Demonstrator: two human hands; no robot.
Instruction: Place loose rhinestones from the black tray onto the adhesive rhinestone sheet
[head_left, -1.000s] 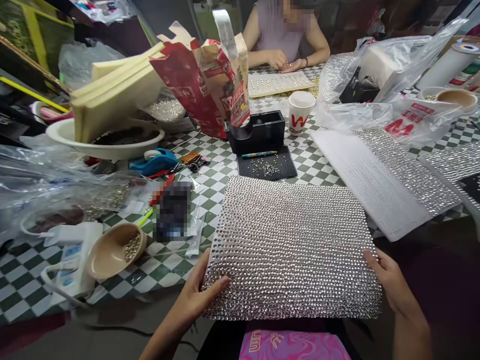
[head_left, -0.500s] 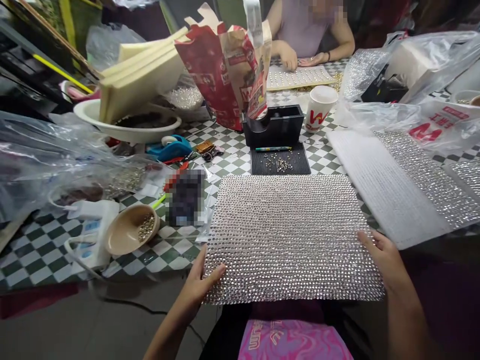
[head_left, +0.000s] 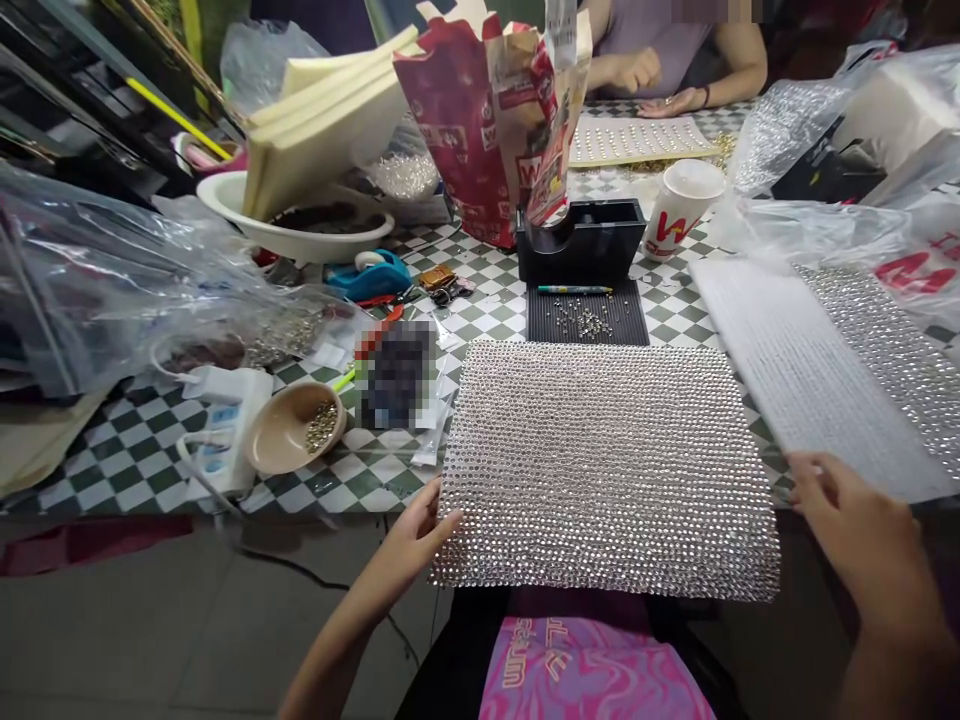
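Note:
A sheet covered in rows of silvery rhinestones (head_left: pixel 611 470) lies tilted toward me, its lower part past the table's front edge. My left hand (head_left: pixel 420 530) grips its left edge, thumb on top and the other fingers partly hidden beside and under it. Off the sheet's right side is my right hand (head_left: pixel 855 520), fingers loosely bent and apart, holding nothing that I can see. It is by the near corner of a whitish translucent sheet (head_left: pixel 810 370); whether it touches that corner I cannot tell. Beyond the rhinestone sheet, loose stones (head_left: pixel 589 320) lie on a ridged black mat (head_left: pixel 547 325).
A black tape dispenser (head_left: pixel 581 250), a paper cup (head_left: pixel 682 215) and a red paper bag (head_left: pixel 469 140) stand behind the mat. To the left are a tan bowl (head_left: pixel 277 435) with stones and a power strip (head_left: pixel 232 430). A person's hands (head_left: pixel 637 70) rest across the table.
My right hand has let go of the rhinestone sheet's right edge and moved right, toward the whitish sheet. My left hand still holds the rhinestone sheet. The view has shifted somewhat.

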